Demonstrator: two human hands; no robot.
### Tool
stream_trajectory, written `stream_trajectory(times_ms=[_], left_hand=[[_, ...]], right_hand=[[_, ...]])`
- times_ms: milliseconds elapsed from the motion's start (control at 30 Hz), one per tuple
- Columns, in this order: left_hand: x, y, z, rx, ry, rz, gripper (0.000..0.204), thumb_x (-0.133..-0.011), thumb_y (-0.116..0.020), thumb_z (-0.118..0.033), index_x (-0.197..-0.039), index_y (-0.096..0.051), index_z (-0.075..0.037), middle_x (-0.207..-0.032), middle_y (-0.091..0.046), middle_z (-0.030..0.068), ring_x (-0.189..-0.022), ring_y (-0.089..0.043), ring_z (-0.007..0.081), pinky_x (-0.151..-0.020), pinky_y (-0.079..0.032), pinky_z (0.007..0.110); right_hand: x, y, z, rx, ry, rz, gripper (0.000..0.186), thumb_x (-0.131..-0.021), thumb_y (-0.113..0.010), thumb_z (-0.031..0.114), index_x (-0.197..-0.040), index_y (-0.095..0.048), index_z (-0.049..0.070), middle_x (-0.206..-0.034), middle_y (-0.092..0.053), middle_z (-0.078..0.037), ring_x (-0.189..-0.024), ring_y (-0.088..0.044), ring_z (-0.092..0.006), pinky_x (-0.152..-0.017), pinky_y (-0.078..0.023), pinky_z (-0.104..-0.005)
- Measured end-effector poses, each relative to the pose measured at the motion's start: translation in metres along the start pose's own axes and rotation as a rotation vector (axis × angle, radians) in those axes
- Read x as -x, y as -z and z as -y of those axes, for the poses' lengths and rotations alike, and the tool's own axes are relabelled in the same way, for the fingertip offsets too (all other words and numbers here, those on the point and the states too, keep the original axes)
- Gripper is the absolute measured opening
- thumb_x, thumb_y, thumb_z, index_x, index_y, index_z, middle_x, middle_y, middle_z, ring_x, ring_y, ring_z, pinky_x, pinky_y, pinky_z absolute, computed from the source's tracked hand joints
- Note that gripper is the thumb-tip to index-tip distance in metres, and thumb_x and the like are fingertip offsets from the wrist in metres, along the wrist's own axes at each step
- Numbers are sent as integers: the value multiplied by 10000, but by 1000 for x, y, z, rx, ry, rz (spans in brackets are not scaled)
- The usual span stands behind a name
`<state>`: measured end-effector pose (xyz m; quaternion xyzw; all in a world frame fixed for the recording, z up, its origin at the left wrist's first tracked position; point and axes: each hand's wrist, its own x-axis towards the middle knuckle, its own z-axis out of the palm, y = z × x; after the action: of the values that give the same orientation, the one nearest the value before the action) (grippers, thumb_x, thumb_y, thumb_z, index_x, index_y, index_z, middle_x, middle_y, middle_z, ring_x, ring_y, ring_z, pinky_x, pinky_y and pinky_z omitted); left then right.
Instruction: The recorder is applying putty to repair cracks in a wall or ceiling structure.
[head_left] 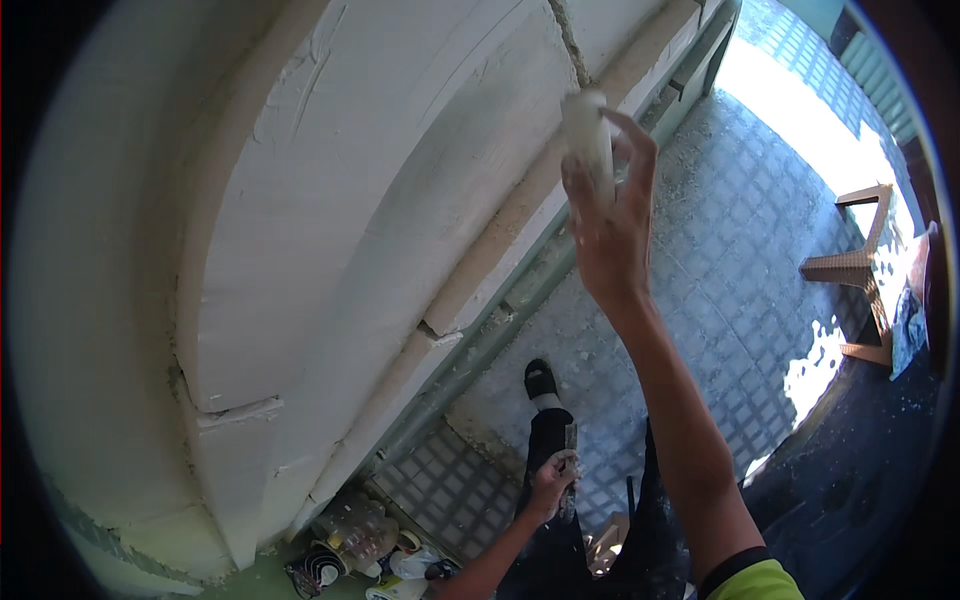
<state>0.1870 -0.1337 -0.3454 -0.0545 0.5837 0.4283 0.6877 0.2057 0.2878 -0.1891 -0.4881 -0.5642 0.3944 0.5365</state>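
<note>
My right hand [622, 225] is raised beside the edge of a large off-white plastered panel [300, 250]. Its fingers are closed round a whitish, slab-shaped tool [588, 140], blurred at its top, so I cannot tell its exact kind. Whether the tool touches the panel is unclear. A dark crack [568, 40] runs down to the panel's edge just above it. Lower down, in front of my dark trousers, my left hand [550, 485] grips a narrow grey scraper [571, 440], held upright. Greyish smears cover parts of that scraper.
A pale green ledge [535, 265] runs below the panel's broken, stepped edge. Plastic containers and cans [355, 530] crowd the floor at lower left. A brown plastic stool [870, 265] stands at the right on grey patterned tiles [740, 250], dusted with debris. Strong sunlight falls there.
</note>
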Motion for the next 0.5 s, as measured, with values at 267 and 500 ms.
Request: stream_trajectory(times_ms=[267, 500], left_hand=[[33, 38, -42, 42, 18, -66, 313, -910, -656, -5, -1204, -554, -40, -1039, -579, 44, -843, -595, 138, -671, -500, 272], [25, 65, -32, 193, 107, 7, 327, -925, -641, -31, -1238, -551, -61, -1073, -589, 29, -890, -594, 135, -684, -503, 259]], right_hand=[[32, -95, 46, -72, 177, -289, 409, -1004, -566, 219, -1388, -546, 80, -1097, -527, -141, -877, -628, -211, -621, -599, -300], [22, -38, 16, 263, 57, -238, 385, -1010, -544, 230, -1325, -571, 10, -1071, -523, -188, -959, -617, -281, -726, -577, -372]])
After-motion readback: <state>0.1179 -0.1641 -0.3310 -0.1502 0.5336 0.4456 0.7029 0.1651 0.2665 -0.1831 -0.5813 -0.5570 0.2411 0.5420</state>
